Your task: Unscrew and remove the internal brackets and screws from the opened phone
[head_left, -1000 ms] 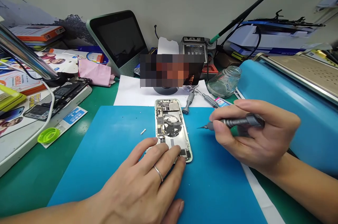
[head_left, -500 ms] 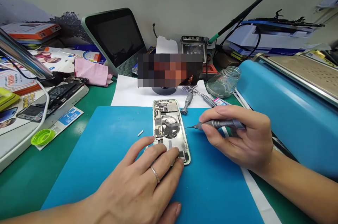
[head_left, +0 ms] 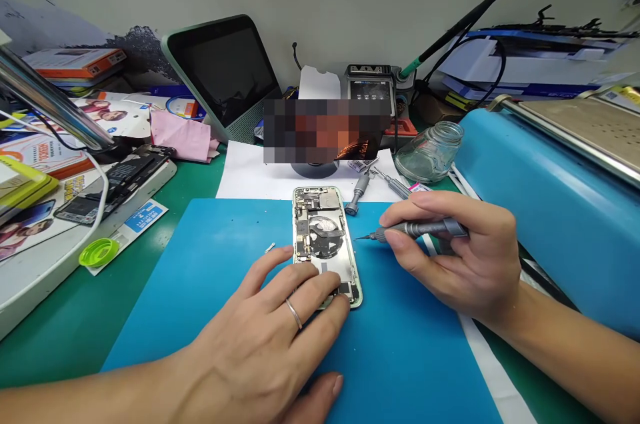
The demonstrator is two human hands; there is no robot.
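Head view, the only one I have. Opened phone (head_left: 327,237) lies on the blue mat (head_left: 210,264), roughly mid-frame, insides facing up, far end near the white paper (head_left: 250,171). My left hand (head_left: 260,324), ring (head_left: 294,314) on one finger, is spread with fingers slightly bent over the phone's near end; fingertips look to rest on it, thumb off on the mat side. Can't tell how hard it presses. My right hand (head_left: 460,251) pinches a grey screwdriver (head_left: 417,229) between thumb and fingers, shaft near level, tip just beside the phone's right edge. Whether the tip touches the mat, I can't tell.

Small silvery piece (head_left: 270,247) on the mat, left of the phone, near the left index finger. Beyond the phone's far right corner: a second driver (head_left: 356,196) and a slim tool (head_left: 393,184), then a tilted glass jar (head_left: 429,154). Far left: green ring-shaped cap (head_left: 99,253), dark phone part (head_left: 123,177), pink cloth (head_left: 180,136). Back: leaning display (head_left: 225,71). Right: big blue casing (head_left: 540,211).
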